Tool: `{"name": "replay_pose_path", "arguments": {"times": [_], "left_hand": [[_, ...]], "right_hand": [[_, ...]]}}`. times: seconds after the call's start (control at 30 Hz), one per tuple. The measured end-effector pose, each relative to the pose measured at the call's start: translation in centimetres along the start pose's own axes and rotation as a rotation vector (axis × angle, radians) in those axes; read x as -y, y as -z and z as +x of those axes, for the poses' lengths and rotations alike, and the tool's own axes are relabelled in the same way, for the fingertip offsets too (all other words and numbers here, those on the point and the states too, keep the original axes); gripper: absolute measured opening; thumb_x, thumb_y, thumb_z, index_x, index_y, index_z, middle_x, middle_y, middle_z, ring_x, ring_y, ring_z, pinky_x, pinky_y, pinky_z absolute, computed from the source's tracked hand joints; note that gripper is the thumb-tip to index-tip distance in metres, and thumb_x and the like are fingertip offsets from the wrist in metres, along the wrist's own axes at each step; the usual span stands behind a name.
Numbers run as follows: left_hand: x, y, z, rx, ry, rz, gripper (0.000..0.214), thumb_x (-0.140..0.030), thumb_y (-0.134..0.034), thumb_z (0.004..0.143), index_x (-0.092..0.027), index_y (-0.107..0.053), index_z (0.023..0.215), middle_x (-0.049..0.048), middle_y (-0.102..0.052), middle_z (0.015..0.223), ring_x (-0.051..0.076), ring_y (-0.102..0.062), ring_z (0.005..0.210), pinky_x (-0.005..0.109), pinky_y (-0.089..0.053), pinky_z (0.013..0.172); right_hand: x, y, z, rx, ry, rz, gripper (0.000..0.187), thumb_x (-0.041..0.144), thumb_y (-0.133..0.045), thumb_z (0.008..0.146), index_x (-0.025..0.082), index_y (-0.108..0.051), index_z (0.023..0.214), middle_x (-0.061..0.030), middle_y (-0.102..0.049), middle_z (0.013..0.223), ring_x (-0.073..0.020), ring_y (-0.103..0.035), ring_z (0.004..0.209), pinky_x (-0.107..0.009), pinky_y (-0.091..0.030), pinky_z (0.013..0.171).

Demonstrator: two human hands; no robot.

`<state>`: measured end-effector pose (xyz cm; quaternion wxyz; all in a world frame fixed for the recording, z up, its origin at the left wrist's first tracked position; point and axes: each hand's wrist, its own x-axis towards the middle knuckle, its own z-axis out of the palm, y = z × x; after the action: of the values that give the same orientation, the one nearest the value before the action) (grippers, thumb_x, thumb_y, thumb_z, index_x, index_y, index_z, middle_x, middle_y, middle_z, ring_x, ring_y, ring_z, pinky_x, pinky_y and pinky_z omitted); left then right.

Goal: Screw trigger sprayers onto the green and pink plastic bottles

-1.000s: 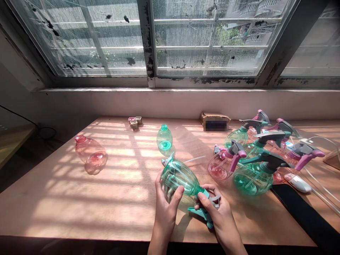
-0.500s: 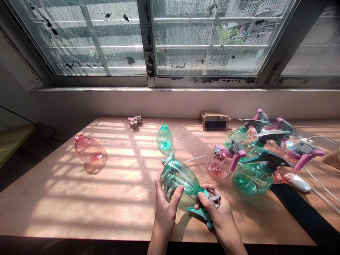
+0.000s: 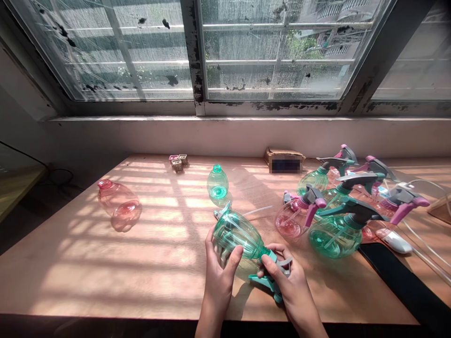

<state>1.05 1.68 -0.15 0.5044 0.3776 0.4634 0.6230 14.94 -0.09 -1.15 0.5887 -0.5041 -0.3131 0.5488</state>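
Observation:
A clear green spray bottle (image 3: 239, 232) lies tilted between my hands, its neck pointing down to the right. My left hand (image 3: 221, 267) is closed around the rounded body, thumb on the near side. At the neck, my right hand (image 3: 287, 277) grips the teal and grey spray head (image 3: 269, 281), with the thumb pressed at the collar. Some right fingers are hidden behind the head. Just beyond the held bottle lies a loose spray head (image 3: 222, 211) with a thin tube, partly covered by the bottle. Farther back stands a headless green bottle (image 3: 217, 183).
A headless pink bottle (image 3: 118, 199) sits at the left. Several spray bottles (image 3: 336, 234) with heads crowd the right, near a white mouse (image 3: 393, 240), cables and a black mat (image 3: 391, 281). Small square pieces (image 3: 178, 162) and a brown box (image 3: 284, 159) are at the back.
Both hands keep their hold on the green spray bottle, with almost no movement. The whole view has shifted very slightly.

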Motion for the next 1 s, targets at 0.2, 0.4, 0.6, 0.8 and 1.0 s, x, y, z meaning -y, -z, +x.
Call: {"name": "replay_pose_path", "arguments": {"times": [0.2, 0.4, 0.6, 0.8, 1.0], "left_hand": [[0.08, 0.01, 0.03, -0.002, -0.004, -0.003, 0.077, -0.046, -0.075, 0.09, -0.034, -0.036, 0.155, 0.0104, -0.059, 0.15, 0.03, -0.059, 0.139, 0.04, -0.05, 0.112], [0.3, 0.08, 0.09, -0.005, 0.0, -0.026, 0.076, -0.044, -0.076, 0.09, -0.032, -0.037, 0.154, 0.0103, -0.059, 0.149, 0.028, -0.058, 0.14, 0.038, -0.05, 0.111], [0.4, 0.03, 0.11, -0.016, -0.004, -0.032, 0.077, -0.044, -0.076, 0.089, -0.033, -0.037, 0.154, 0.0104, -0.06, 0.149, 0.029, -0.058, 0.139, 0.039, -0.05, 0.111], [0.28, -0.01, 0.09, -0.011, -0.006, -0.038, 0.078, -0.043, -0.076, 0.089, -0.031, -0.037, 0.155, 0.011, -0.059, 0.149, 0.03, -0.058, 0.139, 0.039, -0.05, 0.11], [-0.11, -0.01, 0.04, -0.005, 0.014, -0.01, 0.078, -0.044, -0.076, 0.089, -0.032, -0.037, 0.155, 0.0104, -0.061, 0.147, 0.03, -0.059, 0.137, 0.039, -0.051, 0.11]], "right_hand": [[0.18, -0.12, -0.09, -0.002, -0.011, 0.016, 0.052, 0.057, -0.094, 0.07, 0.02, -0.07, 0.098, -0.002, -0.076, 0.072, -0.019, -0.07, 0.062, -0.029, -0.062, 0.06], [0.08, 0.01, -0.06, 0.01, -0.007, 0.009, 0.05, 0.056, -0.092, 0.073, 0.02, -0.068, 0.099, -0.0019, -0.076, 0.073, -0.0178, -0.07, 0.063, -0.028, -0.062, 0.061], [0.08, 0.01, -0.06, 0.015, -0.011, 0.017, 0.051, 0.055, -0.093, 0.074, 0.019, -0.068, 0.1, -0.0013, -0.076, 0.073, -0.0167, -0.071, 0.063, -0.028, -0.063, 0.062], [0.13, 0.0, -0.06, 0.019, -0.009, 0.015, 0.052, 0.055, -0.092, 0.075, 0.018, -0.067, 0.101, -0.0025, -0.077, 0.074, -0.0169, -0.07, 0.063, -0.029, -0.063, 0.061], [0.09, 0.04, -0.06, 0.017, -0.022, 0.016, 0.053, 0.055, -0.093, 0.074, 0.018, -0.067, 0.102, -0.0018, -0.076, 0.074, -0.0169, -0.071, 0.064, -0.029, -0.064, 0.061]]}}
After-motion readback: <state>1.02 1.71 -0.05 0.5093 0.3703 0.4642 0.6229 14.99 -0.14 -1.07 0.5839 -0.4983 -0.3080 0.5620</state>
